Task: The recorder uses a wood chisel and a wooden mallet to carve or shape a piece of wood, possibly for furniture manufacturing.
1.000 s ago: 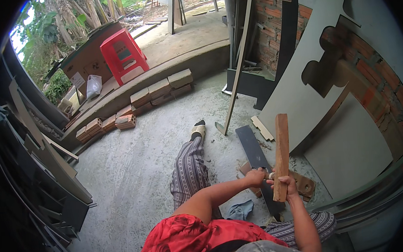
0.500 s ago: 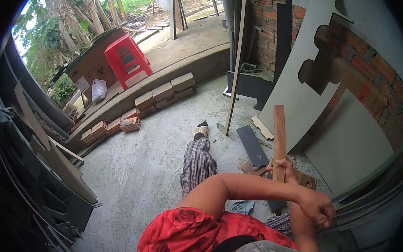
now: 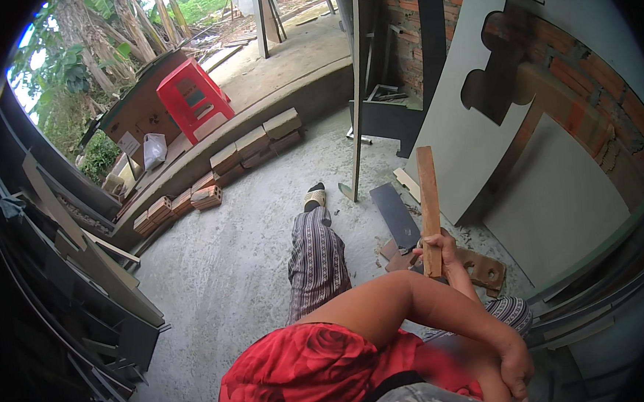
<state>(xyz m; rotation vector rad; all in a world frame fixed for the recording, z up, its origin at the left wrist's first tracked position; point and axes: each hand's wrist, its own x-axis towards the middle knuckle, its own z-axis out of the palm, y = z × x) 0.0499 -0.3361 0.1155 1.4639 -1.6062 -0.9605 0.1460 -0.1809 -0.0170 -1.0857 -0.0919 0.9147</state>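
Observation:
My right hand (image 3: 441, 248) is closed around the lower part of a brown wooden stick (image 3: 429, 202), which stands nearly upright. Across my body reaches my left arm, and my left hand (image 3: 518, 373) lies against my right arm near the elbow, its fingers bent around it. Beside the stick, a flat dark board (image 3: 395, 215) rests on the concrete. A tan block with round holes (image 3: 483, 268) lies just right of my right hand, and brown scraps (image 3: 397, 257) lie to its left.
Large pale panels (image 3: 557, 179) lean on the brick wall at right. A tall thin board (image 3: 357, 95) stands ahead. Bricks (image 3: 252, 145) line the step, above which stands a red stool (image 3: 190, 98). Long boards (image 3: 97, 266) lean at left. My outstretched leg (image 3: 317, 260) crosses the floor.
My left hand has moved down from hanging beside my right forearm to lie against my right arm. The stick remains in my right hand. The view has shifted slightly.

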